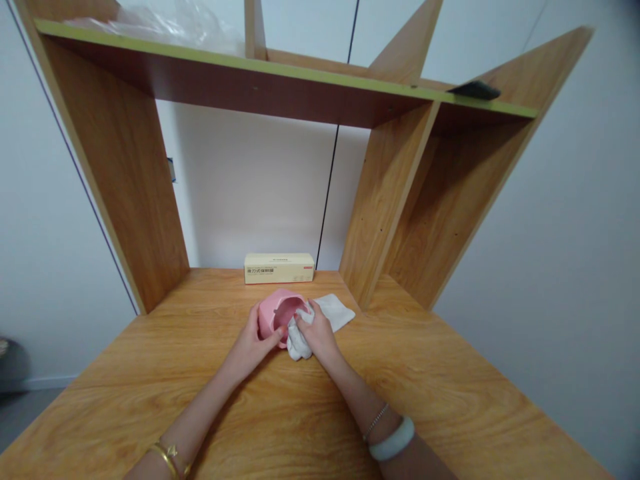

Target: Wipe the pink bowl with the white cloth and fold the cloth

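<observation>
A pink faceted bowl-like container [269, 308] is tilted on its side above the wooden desk, its opening turned toward my right hand. My left hand [257, 339] grips it from the left, thumb on the near rim. In my right hand [316, 330] is a bunched white cloth [299, 343], pressed at the container's rim and opening. Part of the inside is hidden by the cloth and fingers. Just behind my right hand, a flat white cloth [336, 311] lies on the desk; whether it joins the bunched one I cannot tell.
A cream cardboard box [279, 269] stands behind the container at the desk's back edge. Wooden side panels [383, 200] and an upper shelf [240, 57] frame the desk [165, 373]. Clear plastic wrapping [180, 27] and a dark flat object [475, 90] rest on the shelf.
</observation>
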A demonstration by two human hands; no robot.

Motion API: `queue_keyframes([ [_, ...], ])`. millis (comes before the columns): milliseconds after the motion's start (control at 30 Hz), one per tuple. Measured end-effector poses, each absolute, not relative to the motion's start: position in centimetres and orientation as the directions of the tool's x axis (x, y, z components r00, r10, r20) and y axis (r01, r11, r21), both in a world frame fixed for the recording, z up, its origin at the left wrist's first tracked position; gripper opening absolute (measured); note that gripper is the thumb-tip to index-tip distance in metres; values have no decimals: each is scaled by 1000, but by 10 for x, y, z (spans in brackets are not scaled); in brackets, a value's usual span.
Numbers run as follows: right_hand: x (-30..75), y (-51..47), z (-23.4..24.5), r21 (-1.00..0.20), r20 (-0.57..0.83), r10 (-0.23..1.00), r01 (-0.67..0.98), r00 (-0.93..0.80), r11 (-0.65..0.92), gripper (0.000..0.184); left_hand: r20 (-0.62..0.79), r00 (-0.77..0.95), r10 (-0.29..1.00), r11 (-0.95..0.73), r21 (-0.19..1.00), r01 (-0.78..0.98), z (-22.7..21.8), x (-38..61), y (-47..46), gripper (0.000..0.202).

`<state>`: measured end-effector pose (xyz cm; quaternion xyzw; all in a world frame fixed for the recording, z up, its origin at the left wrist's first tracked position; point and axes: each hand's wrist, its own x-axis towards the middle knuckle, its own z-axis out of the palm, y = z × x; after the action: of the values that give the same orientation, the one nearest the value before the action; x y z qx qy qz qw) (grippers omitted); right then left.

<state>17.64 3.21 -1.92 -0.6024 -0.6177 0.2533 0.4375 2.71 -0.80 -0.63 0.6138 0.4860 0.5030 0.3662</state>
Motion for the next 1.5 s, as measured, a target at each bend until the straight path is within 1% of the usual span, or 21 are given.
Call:
queue_keyframes([
  [433, 177, 30, -16, -836, 230, 969, 528, 94, 148, 55, 281, 18, 960, -276, 925, 260, -7, 26, -8, 63],
  [533, 177, 29, -15, -837, 227, 970, 527, 90, 147, 55, 263, 25, 964, -261, 931, 256, -6, 26, -8, 64],
  [867, 178, 31, -18, -832, 228, 970, 535, 89, 147, 55, 280, 14, 960, -275, 934, 229, -3, 28, -10, 63],
  [1033, 178, 31, -18, -833, 222, 972, 533, 81, 146, 55, 251, 37, 967, -253, 942, 220, -4, 27, -10, 63],
  [1233, 178, 32, -18, -835, 215, 973, 532, 80, 140, 55, 291, 38, 956, -290, 917, 272, -8, 24, -7, 61],
  [1500, 177, 30, -17, -836, 221, 971, 530, 86, 143, 54, 291, 30, 956, -289, 925, 247, -10, 25, -6, 62],
])
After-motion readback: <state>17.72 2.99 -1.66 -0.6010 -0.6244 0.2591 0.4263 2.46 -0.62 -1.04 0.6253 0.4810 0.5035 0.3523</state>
